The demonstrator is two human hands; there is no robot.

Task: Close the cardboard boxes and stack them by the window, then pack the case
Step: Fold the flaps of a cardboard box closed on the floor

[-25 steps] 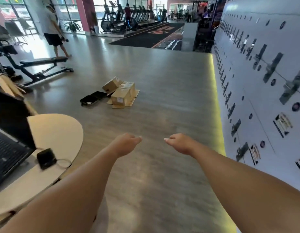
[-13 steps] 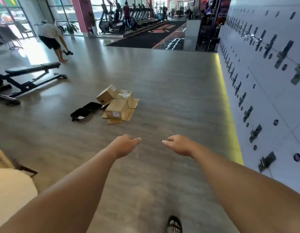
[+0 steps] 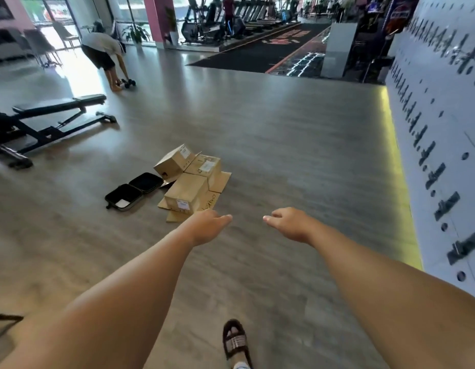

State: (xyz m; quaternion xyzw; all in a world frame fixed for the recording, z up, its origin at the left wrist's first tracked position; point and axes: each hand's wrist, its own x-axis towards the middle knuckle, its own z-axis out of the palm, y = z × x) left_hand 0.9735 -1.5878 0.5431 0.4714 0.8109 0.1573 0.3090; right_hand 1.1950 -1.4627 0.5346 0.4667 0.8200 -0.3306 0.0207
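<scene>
Three brown cardboard boxes lie together on the grey floor ahead: a near box [image 3: 187, 191], a far box [image 3: 205, 166] and a tilted box [image 3: 173, 162] leaning at the back left. Flat cardboard [image 3: 217, 186] lies under them. To their left a black case [image 3: 133, 190] lies open flat, both halves showing. My left hand [image 3: 208, 226] and right hand [image 3: 288, 223] are stretched out in front of me at waist height, fingers loosely curled, holding nothing. Both hands are well short of the boxes.
A black weight bench [image 3: 52, 115] stands at the left. A person [image 3: 104, 55] bends over dumbbells near the bright windows [image 3: 57, 20] at the back left. A white wall with black hooks [image 3: 444, 129] runs along the right. My sandalled foot [image 3: 235, 342] steps forward.
I have walked forward; the boxes and case are nearer and lower in view. The round table with the laptop has dropped out of sight. My hands keep the same pose.
</scene>
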